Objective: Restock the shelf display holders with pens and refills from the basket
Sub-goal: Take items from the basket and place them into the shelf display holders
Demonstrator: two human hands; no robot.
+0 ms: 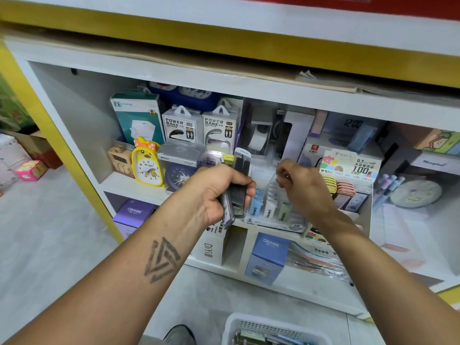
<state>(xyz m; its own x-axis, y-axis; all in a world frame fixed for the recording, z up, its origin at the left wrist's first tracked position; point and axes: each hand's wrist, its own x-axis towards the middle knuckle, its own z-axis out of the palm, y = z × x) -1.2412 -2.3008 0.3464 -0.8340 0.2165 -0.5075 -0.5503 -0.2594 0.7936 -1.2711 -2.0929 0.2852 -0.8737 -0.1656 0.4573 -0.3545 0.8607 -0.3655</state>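
nearest, at the bottom edge, the white basket [230, 327] sits on the floor with more packs inside. farther in, the left hand [214, 192] is clenched around a small stack of refill cases [237, 185], slim hard plastic boxes standing upright in the fist just in front of the shelf. they look light, stiff and smooth, so likely slippery against each other; best pinched one at a time by the flat faces near the top end. to the right, the right hand [302, 188] has its fingertips curled together over the clear display holder [276, 215], and i cannot tell whether it pinches anything. beyond stand power bank boxes [201, 125] and a yellow duck clock [146, 163].
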